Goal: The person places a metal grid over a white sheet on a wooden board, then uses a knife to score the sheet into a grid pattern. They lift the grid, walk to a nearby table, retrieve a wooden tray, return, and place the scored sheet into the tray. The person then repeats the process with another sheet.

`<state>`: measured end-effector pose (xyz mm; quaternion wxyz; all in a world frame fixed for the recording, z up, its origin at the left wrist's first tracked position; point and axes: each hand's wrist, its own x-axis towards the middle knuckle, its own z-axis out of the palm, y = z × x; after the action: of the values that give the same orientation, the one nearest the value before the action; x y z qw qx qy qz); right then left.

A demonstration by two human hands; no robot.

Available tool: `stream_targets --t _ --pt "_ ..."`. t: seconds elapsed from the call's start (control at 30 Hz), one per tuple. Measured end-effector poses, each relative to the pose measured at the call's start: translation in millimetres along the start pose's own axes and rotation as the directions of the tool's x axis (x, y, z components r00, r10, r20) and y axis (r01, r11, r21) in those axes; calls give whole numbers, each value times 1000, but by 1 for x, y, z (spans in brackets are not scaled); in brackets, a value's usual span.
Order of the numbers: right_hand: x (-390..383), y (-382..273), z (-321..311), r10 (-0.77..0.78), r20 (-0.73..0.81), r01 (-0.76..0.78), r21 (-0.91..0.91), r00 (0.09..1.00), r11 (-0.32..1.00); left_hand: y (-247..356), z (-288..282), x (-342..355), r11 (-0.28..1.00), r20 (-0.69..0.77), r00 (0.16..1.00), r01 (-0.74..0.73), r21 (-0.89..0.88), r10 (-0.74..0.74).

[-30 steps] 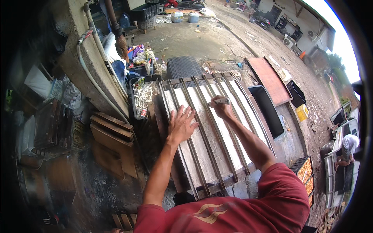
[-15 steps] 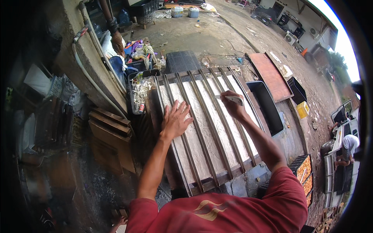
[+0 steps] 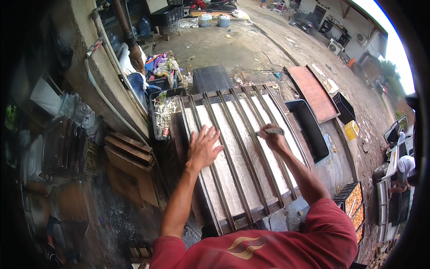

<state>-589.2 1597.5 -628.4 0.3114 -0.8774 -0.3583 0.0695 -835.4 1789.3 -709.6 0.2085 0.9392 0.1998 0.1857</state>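
We see bright, diffuse daylight on the white sheet (image 3: 237,158), while the sky (image 3: 394,47) far beyond its right side burns out. Left of the sheet, we get dim, blurry shadow; well away from it, fisheye distortion bends straight edges.

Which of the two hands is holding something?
The right hand, closed around a small pale-handled tool; the left hand holds nothing, its fingers spread over the white layer.

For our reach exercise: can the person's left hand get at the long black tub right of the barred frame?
Probably not directly: the right hand, gripping a tool, lies between the left hand and the black tub.
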Motion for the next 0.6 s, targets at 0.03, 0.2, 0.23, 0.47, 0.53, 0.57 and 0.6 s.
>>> stream_targets --t 0.03,0.2,0.23,0.47,0.53,0.57,0.6 --pt "-50 6 -21 62 65 -65 36 996 997 0 0 0 1000 7 1000 0 2 0" --pt "-226 8 -100 246 190 -210 -191 950 959 -1 1 1 1000 25 1000 5 11 -5" --pt "-221 6 -105 200 217 -164 -173 956 971 -1 1 1 1000 34 999 13 18 -13" --pt "39 7 -35 -264 -77 271 111 962 956 -2 2 0 1000 -19 1000 -20 -12 20" --pt "119 13 -2 -398 -230 423 70 888 904 -1 2 -1 1000 15 1000 -5 -22 5" --pt "149 16 12 -409 -282 444 71 868 893 -1 1 0 999 -26 999 -24 -26 23" --pt "167 19 28 -419 -283 457 81 863 886 -1 -1 -1 1000 -22 1000 -20 -24 20"
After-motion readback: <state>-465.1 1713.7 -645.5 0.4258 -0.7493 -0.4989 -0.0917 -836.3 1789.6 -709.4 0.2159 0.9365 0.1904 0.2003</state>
